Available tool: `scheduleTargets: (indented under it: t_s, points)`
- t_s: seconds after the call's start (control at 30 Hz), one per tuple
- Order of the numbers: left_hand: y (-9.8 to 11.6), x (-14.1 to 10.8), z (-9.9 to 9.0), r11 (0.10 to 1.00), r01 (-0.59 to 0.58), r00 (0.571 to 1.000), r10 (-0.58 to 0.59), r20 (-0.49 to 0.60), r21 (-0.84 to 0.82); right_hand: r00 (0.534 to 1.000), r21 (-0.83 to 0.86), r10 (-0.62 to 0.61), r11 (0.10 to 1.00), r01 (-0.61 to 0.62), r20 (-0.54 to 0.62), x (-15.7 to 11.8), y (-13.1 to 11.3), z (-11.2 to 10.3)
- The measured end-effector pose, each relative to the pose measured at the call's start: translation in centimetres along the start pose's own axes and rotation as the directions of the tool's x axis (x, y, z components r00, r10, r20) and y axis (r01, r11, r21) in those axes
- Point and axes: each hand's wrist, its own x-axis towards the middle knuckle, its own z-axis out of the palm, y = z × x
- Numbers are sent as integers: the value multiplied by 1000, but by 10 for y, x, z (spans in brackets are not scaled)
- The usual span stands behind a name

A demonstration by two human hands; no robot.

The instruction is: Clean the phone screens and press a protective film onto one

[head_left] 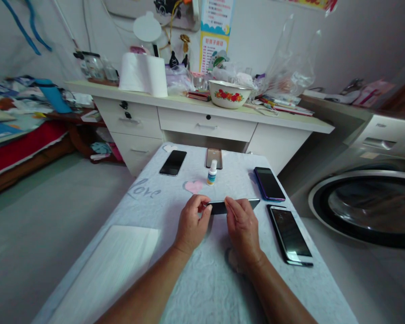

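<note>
Above the middle of the cloth-covered table [189, 279] a dark smartphone [218, 208] is held up, tilted with an edge toward me. My left hand [193, 222] pinches its left end between thumb and fingers. The fingers of my right hand [243, 227] are closed around its right part, hiding some of it. Just beyond the phone stands a small white spray bottle [212, 173] with a blue and yellow label. Behind that lies a brownish phone case [214, 158], or a phone; I cannot tell which.
Another phone [173, 162] lies at the far left. Along the right side rest a blue-edged phone [270, 183] and a phone with a white border [290, 235]. A white folded cloth or paper [111, 274] is at left. A desk [202, 118] and washing machine [374, 180] stand beyond.
</note>
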Motion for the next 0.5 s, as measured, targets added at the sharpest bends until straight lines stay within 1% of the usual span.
scheduleTargets:
  t_s: [0.17,0.3,0.4,0.5]
  points:
    - [-1,1,0,1000,-18,1000,18,5,16,999,-24,-32,999,33,28,0,-2,1]
    - [-1,0,0,999,-25,1000,25,5,27,991,-42,-53,997,59,120,4,2,-9]
    - [-2,0,1,999,-28,999,29,-25,37,985,-51,-57,997,66,160,11,8,-19]
    - [-6,1,1,999,-15,996,19,-86,48,985,-77,-39,996,53,166,16,12,-21]
